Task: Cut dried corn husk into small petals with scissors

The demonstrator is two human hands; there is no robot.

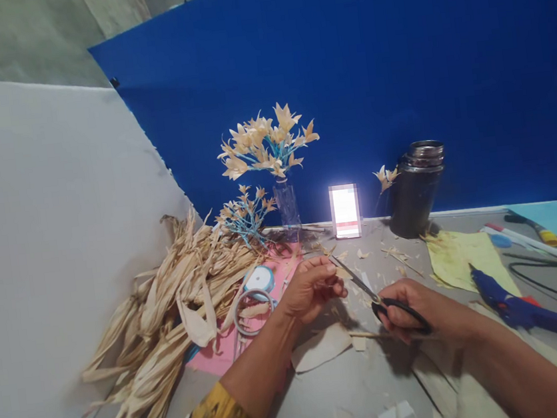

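My right hand (408,311) grips a pair of scissors (360,283) by its black handles. The blades look almost closed and point up and left, with the tips beside the fingertips of my left hand (315,288). Those left fingers are pinched together; whatever is between them is too small to make out. Below my hands lie a pale piece of dried husk (322,348) and scattered trimmings. To the left is a big heap of dried corn husks (153,344), next to a roll of ribbon (258,280) on pink paper (215,360).
Husk flowers on blue stems (263,140) stand in a clear bottle (287,208), with a smaller bunch (246,216) beside it. Further right are a bright screen (345,211), a dark flask (416,193), a yellow cloth (458,259) and a blue glue gun (515,306) with its cord.
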